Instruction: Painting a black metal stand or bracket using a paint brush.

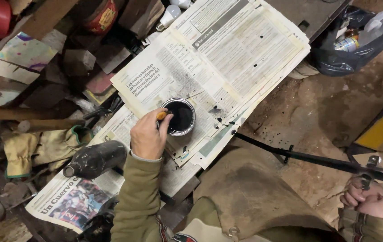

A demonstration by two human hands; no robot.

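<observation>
1. Head view, my left hand (148, 136): my grip is closed around an orange-tipped handle (161, 115), probably a brush, held over the near-left rim of the open can of black paint (180, 117). The can stands on spread newspaper (227, 58) on the bench, about in the middle of the sheets.
2. Head view, my right hand (373, 199): it sits far right of the can, off the bench, fingers curled closed on the clamp end of a long black metal bar (317, 160). The bar slants from my grip back toward the can and ends just short of the paper's edge.
3. What could go wrong: the can is small and near the sheets' front edge; I judge a sideways push of the handle could tip it and flood the paper. Black drips already speckle the newspaper right of the can, so a loaded tip carried across to the bar could drip on my apron (254, 197) or the dirt floor. The bar is held at one end only and could swing or sag.
4. Hard to make out: my hand covers the working end of the handle, so I cannot tell if bristles are dipped. The dark bottle (95, 160) left of the can is grimy; its contents are unclear. The gloves (34, 150) farther left lie crumpled. The far tip of the bar blends into shadow.
</observation>
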